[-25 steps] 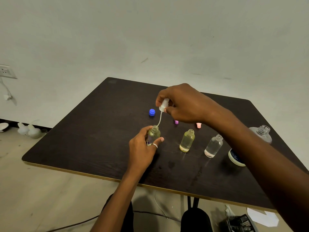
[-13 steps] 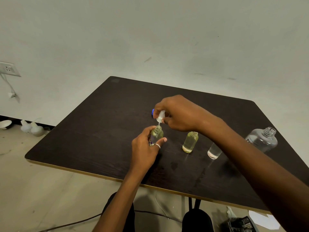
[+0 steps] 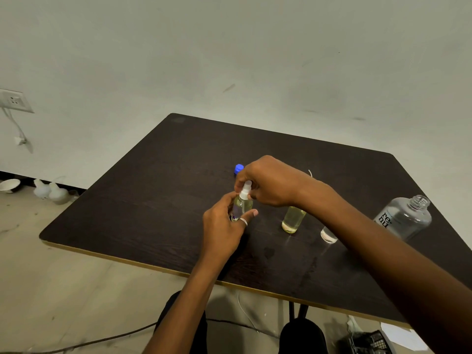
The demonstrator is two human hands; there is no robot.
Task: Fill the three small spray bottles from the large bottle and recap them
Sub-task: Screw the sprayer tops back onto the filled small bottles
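My left hand [image 3: 223, 228] grips the leftmost small spray bottle [image 3: 242, 206], which holds yellowish liquid and stands on the dark table [image 3: 153, 200]. My right hand [image 3: 268, 181] pinches the white spray head [image 3: 245, 190] sitting on that bottle's neck. A second small bottle [image 3: 293, 218] with yellowish liquid stands uncapped to the right. Only the base of the third small bottle [image 3: 329, 236] shows under my right forearm. The large clear bottle [image 3: 403, 218] stands open at the far right.
A blue cap [image 3: 238, 169] lies on the table behind my right hand. The tip of a white tube [image 3: 310, 172] shows past my right wrist. Below the table's front edge are cables and dark objects on the floor.
My right hand has lowered the white spray head, feeding its tube into the leftmost bottle until the head sits on the neck. My left hand has kept its hold on the bottle.
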